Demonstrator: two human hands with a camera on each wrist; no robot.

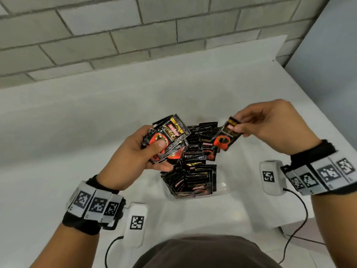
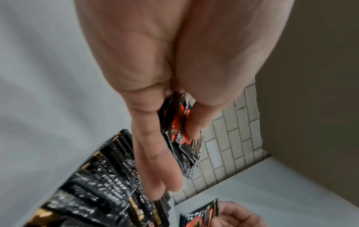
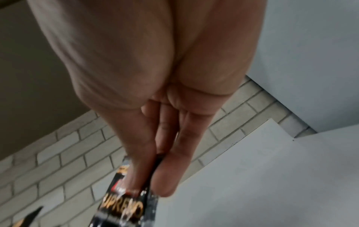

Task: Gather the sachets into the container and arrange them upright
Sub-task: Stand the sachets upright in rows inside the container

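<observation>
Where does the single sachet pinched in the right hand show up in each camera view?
Head: single sachet, right of centre, above the container.
Left wrist: bottom edge, right of centre.
Right wrist: bottom centre, pinched between thumb and fingers.
Shared landmark: the grey brick wall.

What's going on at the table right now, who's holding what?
A person is sorting black coffee sachets over a clear container on the white table. The left hand grips a small bunch of sachets, thumb pressed on the top one. The right hand pinches a single sachet by its upper end, above the container. Many sachets already stand packed inside it, mostly on edge, some leaning.
</observation>
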